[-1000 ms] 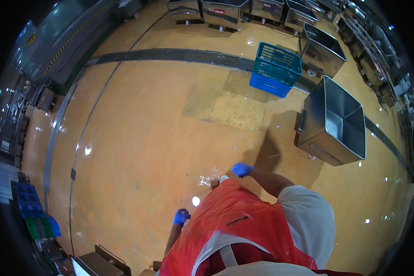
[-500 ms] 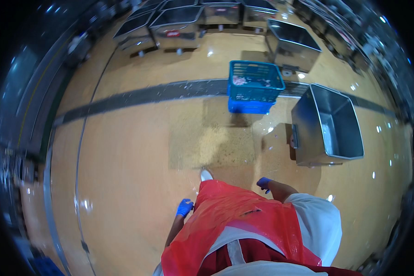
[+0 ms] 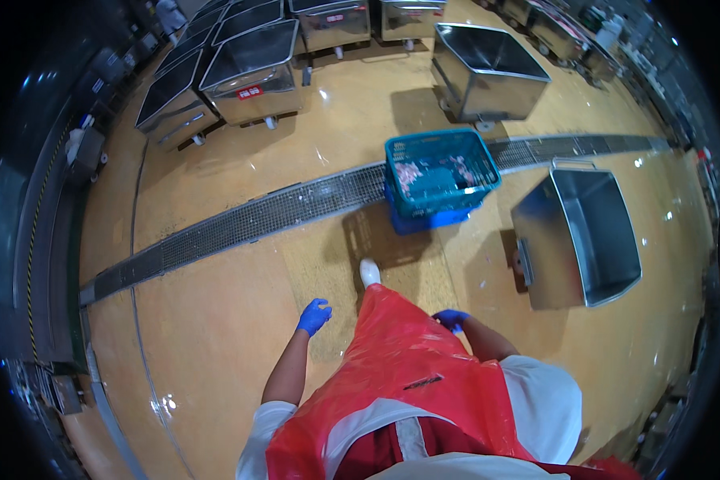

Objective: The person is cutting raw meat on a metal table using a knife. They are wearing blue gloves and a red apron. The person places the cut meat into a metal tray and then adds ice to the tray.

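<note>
My left hand [image 3: 315, 318], in a blue glove, hangs over the floor left of my red apron [image 3: 408, 360], fingers apart and holding nothing. My right hand [image 3: 451, 319], also gloved, is at the apron's right edge; its fingertips are unclear. Ahead stands a teal slatted crate [image 3: 440, 192] with pink scraps inside, stacked on a blue crate [image 3: 420, 224]. To my right is a steel wheeled bin [image 3: 548, 240] with a hollow interior facing up. My white boot [image 3: 370, 272] points toward the crates.
A floor drain grate [image 3: 272, 214] runs crosswise behind the crates. Several steel bins [image 3: 248, 72] line the far side, and another bin [image 3: 488, 88] stands beyond the crates. Equipment [image 3: 32, 264] edges the left. A person in white [image 3: 170, 16] is at the far upper left.
The view has turned and moved forward, bringing the drain and crates lower in the picture and closer. My left hand has swung forward; a boot now shows further ahead.
</note>
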Demonstrator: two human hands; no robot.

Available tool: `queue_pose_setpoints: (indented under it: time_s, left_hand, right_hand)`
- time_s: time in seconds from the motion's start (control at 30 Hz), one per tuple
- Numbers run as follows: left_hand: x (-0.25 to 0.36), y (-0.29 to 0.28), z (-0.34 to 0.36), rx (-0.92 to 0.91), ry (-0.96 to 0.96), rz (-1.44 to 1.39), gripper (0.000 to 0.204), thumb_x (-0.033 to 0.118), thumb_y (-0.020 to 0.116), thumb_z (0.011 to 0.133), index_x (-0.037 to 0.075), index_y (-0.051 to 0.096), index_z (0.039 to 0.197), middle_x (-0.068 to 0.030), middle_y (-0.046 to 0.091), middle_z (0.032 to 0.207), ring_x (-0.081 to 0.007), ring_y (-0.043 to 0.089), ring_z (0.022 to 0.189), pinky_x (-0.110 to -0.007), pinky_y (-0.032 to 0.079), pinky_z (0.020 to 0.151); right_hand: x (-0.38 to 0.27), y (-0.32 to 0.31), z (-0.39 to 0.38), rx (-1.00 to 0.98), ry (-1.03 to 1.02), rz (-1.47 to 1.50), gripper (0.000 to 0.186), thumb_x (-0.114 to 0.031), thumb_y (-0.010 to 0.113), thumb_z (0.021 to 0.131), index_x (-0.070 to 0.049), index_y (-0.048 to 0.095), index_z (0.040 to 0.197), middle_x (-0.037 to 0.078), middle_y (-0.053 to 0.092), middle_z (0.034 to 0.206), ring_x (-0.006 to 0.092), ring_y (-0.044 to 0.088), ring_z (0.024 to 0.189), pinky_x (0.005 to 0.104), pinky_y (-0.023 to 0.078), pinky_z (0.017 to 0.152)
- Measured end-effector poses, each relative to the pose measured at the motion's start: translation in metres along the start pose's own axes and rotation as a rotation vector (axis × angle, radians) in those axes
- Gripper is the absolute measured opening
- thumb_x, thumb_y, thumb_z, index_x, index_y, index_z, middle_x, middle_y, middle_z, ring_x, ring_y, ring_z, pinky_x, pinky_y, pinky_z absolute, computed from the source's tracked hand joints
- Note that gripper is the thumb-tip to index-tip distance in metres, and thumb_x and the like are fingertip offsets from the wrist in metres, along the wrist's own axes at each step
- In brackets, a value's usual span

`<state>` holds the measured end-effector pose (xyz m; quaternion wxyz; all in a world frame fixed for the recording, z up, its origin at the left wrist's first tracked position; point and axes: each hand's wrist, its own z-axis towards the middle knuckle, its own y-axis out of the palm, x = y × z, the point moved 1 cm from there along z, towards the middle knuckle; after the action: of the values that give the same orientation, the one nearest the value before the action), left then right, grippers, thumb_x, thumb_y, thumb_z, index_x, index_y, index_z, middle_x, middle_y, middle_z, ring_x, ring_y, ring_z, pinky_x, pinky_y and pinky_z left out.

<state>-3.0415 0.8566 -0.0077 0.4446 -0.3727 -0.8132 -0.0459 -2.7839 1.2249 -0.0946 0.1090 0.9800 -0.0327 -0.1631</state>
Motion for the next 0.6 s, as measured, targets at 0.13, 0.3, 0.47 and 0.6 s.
queue_pose_setpoints:
  time_s: [0.13,0.3,0.47,0.6]
  left_hand:
    - [0.016,-0.043,0.062,0.013,-0.072,0.220,0.045,0.032,0.068,0.083,0.004,0.058,0.118,-0.0144,0.070,0.095,-0.0206,0.068,0.079,-0.034,0.054,0.076]
    - [0.035,-0.118,0.084,0.086,-0.181,0.128,0.045,0.028,0.068,0.084,0.001,0.057,0.119,-0.0145,0.069,0.094,-0.0203,0.068,0.080,-0.034,0.055,0.073]
    - [0.061,-0.176,0.127,0.374,-0.195,-0.410,0.043,0.023,0.067,0.086,-0.001,0.055,0.119,-0.0125,0.067,0.087,-0.0190,0.066,0.075,-0.034,0.054,0.067]
    - [0.048,-0.204,0.169,0.369,-0.198,-0.260,0.027,0.026,0.063,0.086,0.001,0.065,0.095,-0.0096,0.067,0.078,-0.0198,0.065,0.070,-0.035,0.050,0.059]
  right_hand:
    - [-0.109,-0.062,0.046,-0.012,0.132,0.131,0.033,-0.033,0.056,0.092,-0.016,0.058,0.121,0.004,0.050,0.060,0.0222,0.049,0.047,0.0450,0.056,0.055]
    - [-0.334,-0.090,0.082,0.389,-0.052,-0.218,0.035,-0.034,0.059,0.087,-0.011,0.056,0.113,0.013,0.056,0.090,0.0262,0.058,0.078,0.0554,0.056,0.058]
    - [-0.583,-0.074,0.108,0.350,-0.511,-0.190,0.024,-0.029,0.053,0.092,-0.009,0.061,0.102,0.007,0.057,0.065,0.0176,0.054,0.047,0.0333,0.047,0.040]
    - [-0.717,-0.027,0.154,0.312,-0.507,-0.427,0.027,-0.031,0.054,0.094,-0.007,0.060,0.107,0.009,0.059,0.066,0.0181,0.055,0.048,0.0317,0.047,0.043]
